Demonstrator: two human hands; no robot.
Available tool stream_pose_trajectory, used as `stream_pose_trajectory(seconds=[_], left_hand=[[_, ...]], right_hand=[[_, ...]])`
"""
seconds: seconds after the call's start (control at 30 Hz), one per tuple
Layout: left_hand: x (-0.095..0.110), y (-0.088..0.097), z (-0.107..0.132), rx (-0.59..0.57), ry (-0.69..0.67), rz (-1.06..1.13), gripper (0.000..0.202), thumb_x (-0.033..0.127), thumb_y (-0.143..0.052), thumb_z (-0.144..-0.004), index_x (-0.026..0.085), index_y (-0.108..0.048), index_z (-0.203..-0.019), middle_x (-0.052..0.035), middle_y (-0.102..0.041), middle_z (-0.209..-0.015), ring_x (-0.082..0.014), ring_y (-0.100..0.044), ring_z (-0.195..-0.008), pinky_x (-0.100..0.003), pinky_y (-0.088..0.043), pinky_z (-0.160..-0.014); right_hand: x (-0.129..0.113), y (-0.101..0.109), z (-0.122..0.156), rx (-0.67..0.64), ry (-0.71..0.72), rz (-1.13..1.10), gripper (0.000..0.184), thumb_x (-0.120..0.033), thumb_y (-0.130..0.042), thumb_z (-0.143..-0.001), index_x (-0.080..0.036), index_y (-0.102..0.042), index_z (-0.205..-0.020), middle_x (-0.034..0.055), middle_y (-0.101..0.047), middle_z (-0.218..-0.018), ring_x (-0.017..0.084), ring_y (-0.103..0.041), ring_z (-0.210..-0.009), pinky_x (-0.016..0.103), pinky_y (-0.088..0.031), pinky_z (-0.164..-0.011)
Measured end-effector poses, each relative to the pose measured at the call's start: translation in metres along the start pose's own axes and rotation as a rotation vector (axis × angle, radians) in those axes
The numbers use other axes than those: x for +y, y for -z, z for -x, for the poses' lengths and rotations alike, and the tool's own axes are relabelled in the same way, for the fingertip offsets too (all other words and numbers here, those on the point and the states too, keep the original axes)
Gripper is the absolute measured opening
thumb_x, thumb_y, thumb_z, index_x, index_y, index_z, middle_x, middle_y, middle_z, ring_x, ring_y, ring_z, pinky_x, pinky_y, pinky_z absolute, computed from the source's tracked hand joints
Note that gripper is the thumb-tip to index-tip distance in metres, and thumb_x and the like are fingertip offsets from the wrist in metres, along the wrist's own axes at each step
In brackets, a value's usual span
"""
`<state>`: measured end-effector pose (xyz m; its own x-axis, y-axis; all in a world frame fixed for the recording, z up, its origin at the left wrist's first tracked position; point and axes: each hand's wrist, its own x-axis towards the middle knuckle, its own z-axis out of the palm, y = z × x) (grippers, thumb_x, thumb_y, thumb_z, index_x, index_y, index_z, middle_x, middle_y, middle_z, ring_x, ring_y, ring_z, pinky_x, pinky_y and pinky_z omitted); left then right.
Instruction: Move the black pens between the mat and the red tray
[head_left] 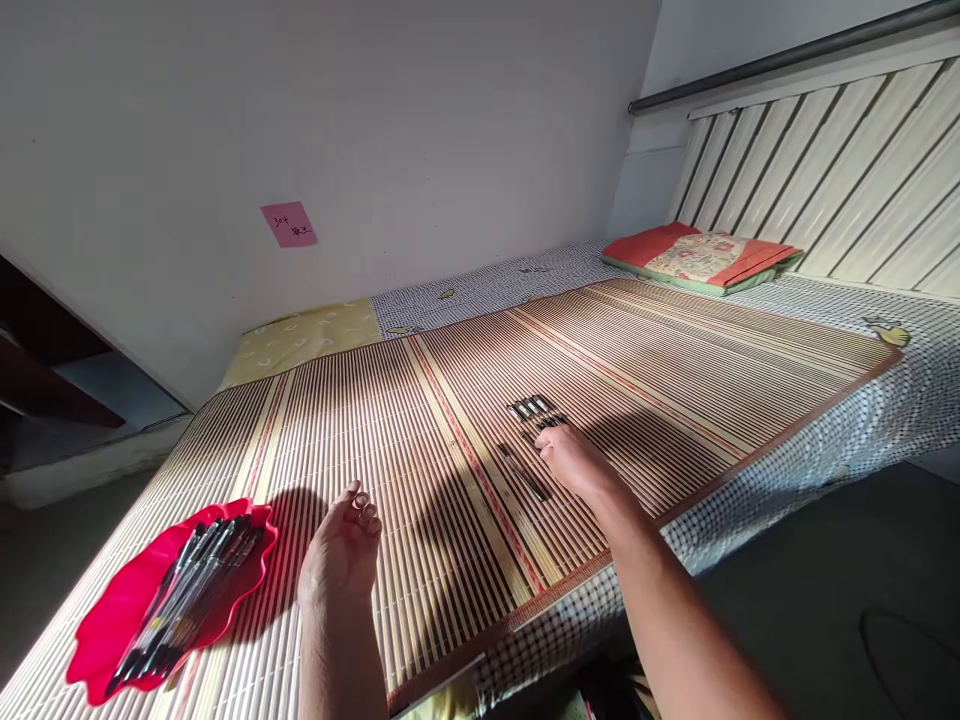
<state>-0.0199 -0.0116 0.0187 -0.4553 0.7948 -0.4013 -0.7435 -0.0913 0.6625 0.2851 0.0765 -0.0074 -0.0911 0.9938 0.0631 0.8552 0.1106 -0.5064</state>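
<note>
My right hand (574, 458) is over the bamboo mat with its fingers pinched together at a small row of dark pens (529, 407). The fingers cover the near ends, and the pen they seem to grip is mostly hidden. A single dark pen (525, 474) lies apart on the mat, just left of the hand. My left hand (341, 555) hovers above the mat with its palm turned up, fingers loosely curled and nothing visible in it. To its left, a red scalloped tray (101, 620) holds a pile of many black pens (191, 590).
The striped bamboo mat (360, 420) covers a bed with a checked sheet (926, 400). A folded red and floral cloth (701, 255) lies at the far right by a slatted headboard (832, 170). A pink note (289, 224) is stuck to the wall (435, 130).
</note>
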Motion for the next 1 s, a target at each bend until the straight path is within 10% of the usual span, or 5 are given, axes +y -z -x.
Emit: stream_pose_trajectory(seconds=[0.47,1.0], left_hand=[[-0.022,-0.007,-0.001,-0.052,0.057,-0.039,0.021,0.008,-0.049,-0.097,0.009,-0.066,-0.085,0.0016,-0.055,-0.064,-0.0061,-0.048,-0.045,-0.016,-0.038,-0.040],[-0.056,0.010,-0.015,-0.199,0.053,-0.236,0.021,0.022,-0.083,-0.075,0.010,-0.075,-0.090,-0.0014,-0.065,-0.070,-0.0081,-0.056,-0.054,-0.017,-0.044,-0.048]], right_hand=[[-0.038,-0.004,0.017,-0.208,-0.089,0.043,0.022,-0.009,-0.064,-0.092,-0.017,-0.058,-0.073,0.0052,-0.065,-0.074,0.014,-0.056,-0.062,0.027,-0.030,-0.052],[-0.061,-0.034,0.015,-0.141,0.039,0.034,0.014,-0.003,-0.061,-0.088,-0.015,-0.067,-0.084,0.0087,-0.073,-0.089,0.018,-0.065,-0.079,0.028,-0.034,-0.063]])
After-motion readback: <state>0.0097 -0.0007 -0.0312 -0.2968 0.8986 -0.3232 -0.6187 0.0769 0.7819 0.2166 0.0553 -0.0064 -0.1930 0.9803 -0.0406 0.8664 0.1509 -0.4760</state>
